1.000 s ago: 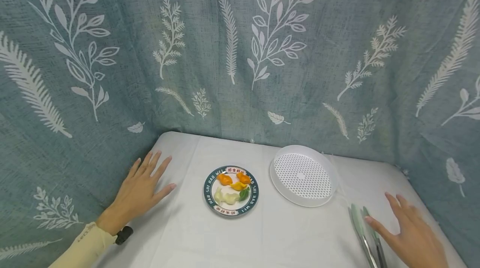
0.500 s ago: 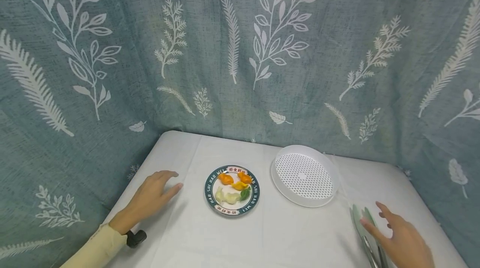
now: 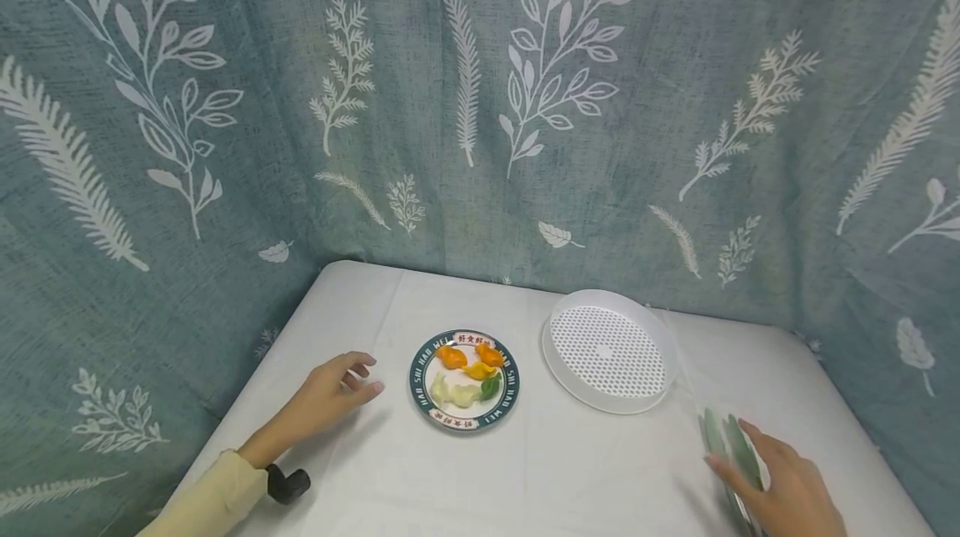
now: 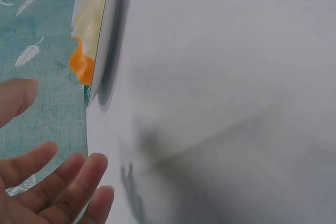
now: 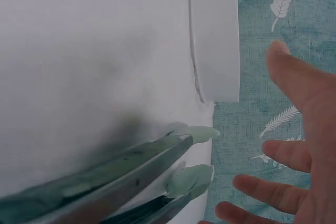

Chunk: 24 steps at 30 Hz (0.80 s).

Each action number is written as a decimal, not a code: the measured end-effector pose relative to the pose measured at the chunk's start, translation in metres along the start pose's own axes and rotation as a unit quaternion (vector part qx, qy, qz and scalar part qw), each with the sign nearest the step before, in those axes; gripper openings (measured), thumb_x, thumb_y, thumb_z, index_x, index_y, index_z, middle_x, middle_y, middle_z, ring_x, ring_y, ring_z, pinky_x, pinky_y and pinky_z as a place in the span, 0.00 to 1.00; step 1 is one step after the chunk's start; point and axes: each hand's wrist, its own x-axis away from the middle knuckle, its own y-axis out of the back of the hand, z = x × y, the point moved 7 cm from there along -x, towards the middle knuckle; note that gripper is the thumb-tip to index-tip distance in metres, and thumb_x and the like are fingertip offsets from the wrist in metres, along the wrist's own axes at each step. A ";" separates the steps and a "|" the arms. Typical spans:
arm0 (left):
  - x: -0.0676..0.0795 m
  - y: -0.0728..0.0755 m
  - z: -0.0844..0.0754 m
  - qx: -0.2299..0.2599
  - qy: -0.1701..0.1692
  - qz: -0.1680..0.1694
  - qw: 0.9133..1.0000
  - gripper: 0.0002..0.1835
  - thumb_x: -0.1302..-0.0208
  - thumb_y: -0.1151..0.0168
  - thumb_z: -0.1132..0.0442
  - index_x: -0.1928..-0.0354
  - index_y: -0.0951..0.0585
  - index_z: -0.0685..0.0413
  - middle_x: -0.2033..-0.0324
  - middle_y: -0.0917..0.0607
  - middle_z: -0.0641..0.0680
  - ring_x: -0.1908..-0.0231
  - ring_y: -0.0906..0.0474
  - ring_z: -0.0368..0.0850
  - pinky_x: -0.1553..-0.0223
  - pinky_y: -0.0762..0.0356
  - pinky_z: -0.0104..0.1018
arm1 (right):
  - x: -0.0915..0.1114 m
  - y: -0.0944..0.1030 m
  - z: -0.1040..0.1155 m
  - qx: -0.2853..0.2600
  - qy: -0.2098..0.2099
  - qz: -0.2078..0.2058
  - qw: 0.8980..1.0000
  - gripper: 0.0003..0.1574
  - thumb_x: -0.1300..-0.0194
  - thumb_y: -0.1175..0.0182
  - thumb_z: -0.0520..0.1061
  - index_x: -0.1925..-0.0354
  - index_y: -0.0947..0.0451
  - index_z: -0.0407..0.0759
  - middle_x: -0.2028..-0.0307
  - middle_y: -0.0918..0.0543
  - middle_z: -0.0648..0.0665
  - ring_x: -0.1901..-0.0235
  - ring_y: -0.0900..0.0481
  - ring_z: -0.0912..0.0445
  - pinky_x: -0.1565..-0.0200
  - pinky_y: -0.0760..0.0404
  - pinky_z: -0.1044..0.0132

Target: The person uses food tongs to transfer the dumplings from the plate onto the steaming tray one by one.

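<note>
My left hand hovers left of the round plate, fingers loosely bent and holding nothing. On the plate, which has a dark green lettered rim, lie orange dumpling-like pieces, a yellow one, pale whitish ones and a green one. Over at the right, my right hand is above a pair of tongs with pale green tips and metal arms. Its thumb and fingers are spread to either side of the tongs in the head view. The right wrist view shows those fingers apart from the tongs.
A white perforated steamer tray stands right of the plate, toward the back. White cloth covers the table. A blue-green leaf-patterned curtain encloses the back and sides. A black wrist device sits under the left wrist.
My left hand has come down and toward the plate, its spread fingers bending. My right hand has moved left and lower over the tongs. Plate and tray have stayed put.
</note>
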 end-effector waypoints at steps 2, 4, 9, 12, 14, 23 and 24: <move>0.000 -0.004 0.001 0.011 0.002 0.006 1.000 0.28 0.35 0.29 0.45 0.40 0.20 0.54 0.53 0.16 0.52 0.56 0.19 0.43 0.61 0.20 0.40 | 0.001 -0.003 -0.001 0.008 -0.006 -0.002 1.000 0.56 0.33 0.38 0.72 0.32 0.34 0.26 0.42 0.29 0.14 0.47 0.29 0.17 0.52 0.28 0.26; 0.001 -0.007 0.000 0.021 0.001 0.010 1.000 0.28 0.35 0.29 0.45 0.40 0.20 0.54 0.54 0.16 0.51 0.57 0.19 0.43 0.61 0.20 0.39 | 0.000 -0.008 -0.004 0.014 -0.019 0.013 1.000 0.58 0.33 0.39 0.73 0.31 0.35 0.27 0.42 0.30 0.13 0.48 0.29 0.16 0.53 0.28 0.25; -0.002 -0.015 -0.004 0.032 -0.003 0.017 0.999 0.27 0.35 0.28 0.48 0.39 0.21 0.53 0.54 0.16 0.51 0.56 0.20 0.43 0.59 0.21 0.40 | 0.000 -0.019 -0.010 0.023 -0.056 0.070 0.996 0.63 0.33 0.43 0.77 0.30 0.41 0.25 0.41 0.35 0.11 0.47 0.32 0.14 0.54 0.28 0.24; -0.005 -0.020 -0.005 0.033 0.003 0.022 0.999 0.28 0.36 0.27 0.49 0.38 0.21 0.53 0.55 0.16 0.51 0.57 0.20 0.42 0.59 0.21 0.40 | 0.001 -0.023 -0.012 0.025 -0.063 0.083 0.994 0.64 0.33 0.43 0.77 0.29 0.42 0.25 0.40 0.37 0.11 0.47 0.32 0.14 0.54 0.27 0.24; -0.006 -0.023 -0.006 0.035 0.007 0.025 0.999 0.29 0.37 0.26 0.50 0.38 0.22 0.53 0.55 0.16 0.50 0.57 0.20 0.42 0.60 0.21 0.40 | 0.002 -0.024 -0.013 0.026 -0.059 0.080 0.995 0.64 0.33 0.43 0.77 0.29 0.42 0.24 0.40 0.36 0.11 0.48 0.32 0.14 0.55 0.27 0.25; -0.010 -0.040 -0.007 0.043 0.009 0.037 0.998 0.32 0.40 0.23 0.51 0.37 0.23 0.52 0.57 0.17 0.48 0.61 0.21 0.39 0.62 0.21 0.36 | 0.005 -0.033 -0.019 0.028 -0.064 0.086 0.994 0.64 0.34 0.42 0.77 0.29 0.43 0.26 0.41 0.37 0.10 0.49 0.31 0.14 0.55 0.26 0.25; -0.011 -0.042 -0.007 0.045 0.007 0.039 0.998 0.32 0.40 0.23 0.52 0.37 0.23 0.52 0.57 0.17 0.48 0.61 0.21 0.39 0.62 0.21 0.36 | 0.006 -0.034 -0.019 0.027 -0.066 0.088 0.994 0.64 0.34 0.41 0.77 0.28 0.44 0.26 0.41 0.37 0.10 0.48 0.31 0.14 0.54 0.27 0.25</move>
